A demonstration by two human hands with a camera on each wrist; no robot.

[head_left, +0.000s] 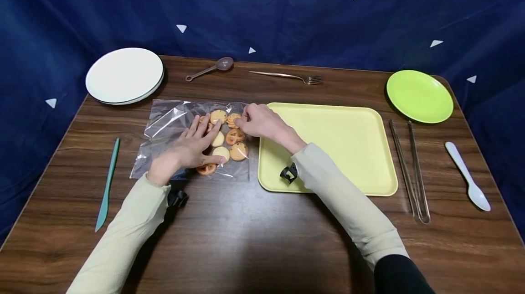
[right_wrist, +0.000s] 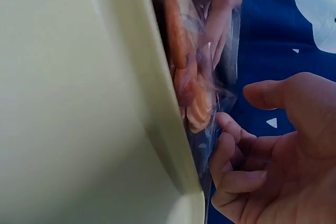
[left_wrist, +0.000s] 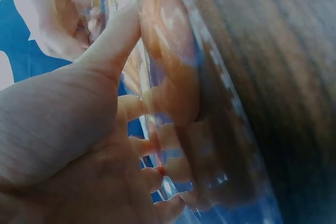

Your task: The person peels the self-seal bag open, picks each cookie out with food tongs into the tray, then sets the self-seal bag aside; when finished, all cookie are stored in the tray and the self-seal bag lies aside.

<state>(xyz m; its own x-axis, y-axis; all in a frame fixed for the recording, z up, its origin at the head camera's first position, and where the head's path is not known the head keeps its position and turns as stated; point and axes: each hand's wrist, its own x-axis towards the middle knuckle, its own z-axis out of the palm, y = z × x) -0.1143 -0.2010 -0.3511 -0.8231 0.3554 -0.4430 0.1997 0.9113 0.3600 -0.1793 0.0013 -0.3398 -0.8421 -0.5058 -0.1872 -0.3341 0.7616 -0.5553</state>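
Observation:
A clear plastic bag (head_left: 157, 148) lies flat on the table with several cookies inside: round pale ones, a swirled one and pretzel-shaped ones (head_left: 235, 136). My left hand (head_left: 190, 146) rests on top of the bag with its fingers spread over the cookies, partly hiding them. In the left wrist view, the left palm (left_wrist: 58, 135) is beside the shiny plastic. My right hand (head_left: 262, 123) is at the bag's upper right corner, by the swirled cookie. In the right wrist view, the right hand's fingers (right_wrist: 231, 179) bend loosely beside the bag, and its thumb stands apart from them.
Right of the bag sits a yellow tray (head_left: 328, 148), under my right forearm. White plates (head_left: 125, 75), a brown measuring spoon (head_left: 223, 63) and a fork (head_left: 287, 75) lie behind. A teal knife (head_left: 108, 184) is left; tongs (head_left: 410, 175), a green plate (head_left: 419, 96) and a white spoon (head_left: 467, 175) are right.

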